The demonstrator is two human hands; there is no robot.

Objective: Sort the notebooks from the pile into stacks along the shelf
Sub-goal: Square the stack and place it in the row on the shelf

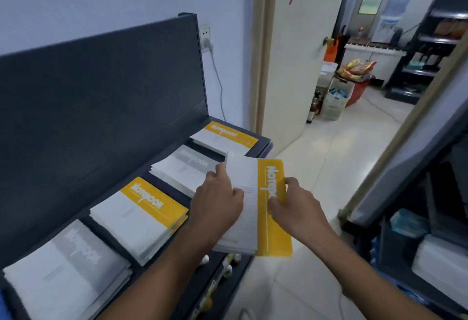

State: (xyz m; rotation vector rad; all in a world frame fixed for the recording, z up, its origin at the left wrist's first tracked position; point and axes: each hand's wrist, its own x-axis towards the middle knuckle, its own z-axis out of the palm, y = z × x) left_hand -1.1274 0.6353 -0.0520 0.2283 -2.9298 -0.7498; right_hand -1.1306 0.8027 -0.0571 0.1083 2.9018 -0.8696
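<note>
I hold a pile of notebooks (255, 213) over the shelf's front edge; its top one has a white cover with a yellow band. My left hand (217, 200) grips the pile's left edge, thumb on top. My right hand (296, 208) pinches the yellow band on the right. Along the dark shelf (162, 180) lie several stacks: grey-banded (68, 266) nearest left, yellow-banded (141, 216), grey-banded (187, 168) partly hidden by my left hand, and yellow-banded (225, 137) at the far end.
The shelf's dark back panel (101, 87) rises behind the stacks. Small items lie on a lower shelf (220, 276) beneath. An open doorway (354, 117) on the right leads to a tiled floor with bins and racks. A dark rack (417, 231) stands close on my right.
</note>
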